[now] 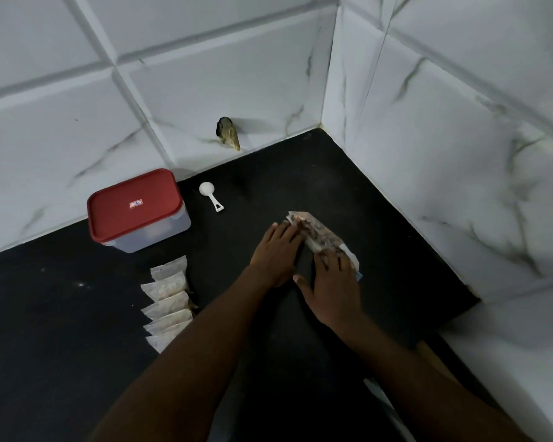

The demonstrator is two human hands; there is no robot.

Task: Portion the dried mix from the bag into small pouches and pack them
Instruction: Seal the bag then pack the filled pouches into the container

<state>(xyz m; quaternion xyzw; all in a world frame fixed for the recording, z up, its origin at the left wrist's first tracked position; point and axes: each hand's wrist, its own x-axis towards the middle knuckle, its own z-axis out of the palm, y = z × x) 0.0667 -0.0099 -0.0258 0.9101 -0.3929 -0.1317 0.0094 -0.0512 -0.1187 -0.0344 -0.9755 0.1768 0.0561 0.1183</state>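
The clear bag of dried mix (316,232) lies on its side on the black counter (77,314), right of centre. My left hand (276,255) lies flat with its fingertips pressing the bag's upper left end. My right hand (332,282) rests on the bag's lower right end, fingers spread over it. Several small filled pouches (168,301) lie in an overlapping row at the left, partly hidden by my left forearm. A white scoop (209,196) lies bowl-up farther back.
A clear container with a shut red lid (134,208) stands at the back left against the tiled wall. A hole in the wall tile (227,134) shows behind the scoop. Marble-look walls close the back and right; the counter ends at the right front.
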